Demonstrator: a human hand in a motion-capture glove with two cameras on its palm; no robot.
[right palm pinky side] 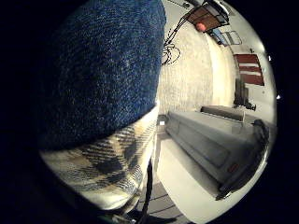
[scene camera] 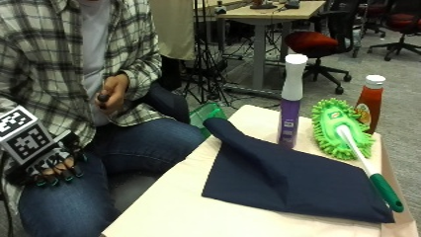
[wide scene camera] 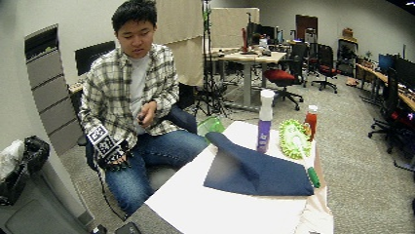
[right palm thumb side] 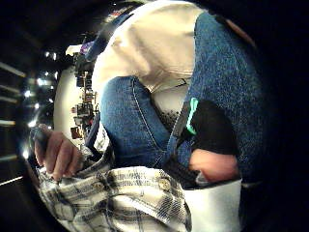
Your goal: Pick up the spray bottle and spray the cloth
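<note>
Resting on the seated person's thigh, the gloved right hand (scene camera: 53, 168) is lying palm down on the jeans, well apart from the table (scene camera: 178, 207). I am reading its fingers (scene camera: 65, 175) as loosely curled over the denim and holding nothing. The thumb-side palm view is showing jeans, the plaid shirt hem and the bare left hand (right palm thumb side: 58, 157), which is gripping a small dark object at the person's waist.

On the table, I am seeing the dark blue cloth (scene camera: 289, 182) lying spread out, with one corner lifted into a fold toward the person. The spray bottle (scene camera: 289, 101), purple with a white cap, is standing upright just beyond the cloth's far edge, untouched. Beside it a green microfibre duster (scene camera: 339, 126) is lying with its handle running across the cloth's edge. A red sauce bottle (scene camera: 369, 103) is standing upright behind the duster, near the table's far edge.
</note>
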